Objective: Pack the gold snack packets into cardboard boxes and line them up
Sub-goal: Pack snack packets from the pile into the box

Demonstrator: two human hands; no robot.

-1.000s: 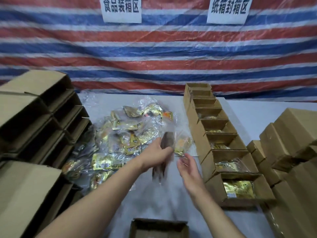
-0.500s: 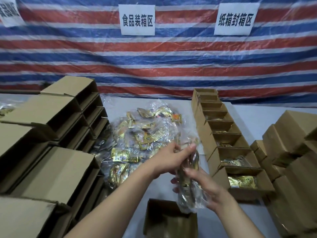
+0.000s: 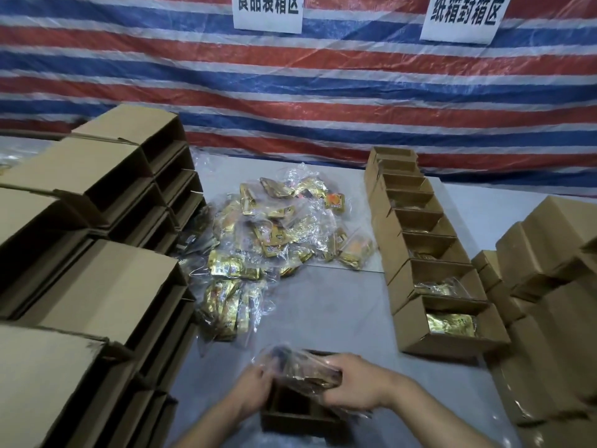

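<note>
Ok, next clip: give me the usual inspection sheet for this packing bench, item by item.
Surface: grey table, bare patch in the middle.
Job's things: pile of gold snack packets in clear plastic at centre; row of open boxes along the right, the nearest ones showing gold packets; open box at the near edge under both hands.
Clutter: stacks of empty boxes on the left; more boxes on the right.
Grippers: left hand and right hand both grip a bag of packets over the near box.
Cables: nothing seen.
Surroundings: striped red, white and blue tarp behind, with two paper signs.
</note>
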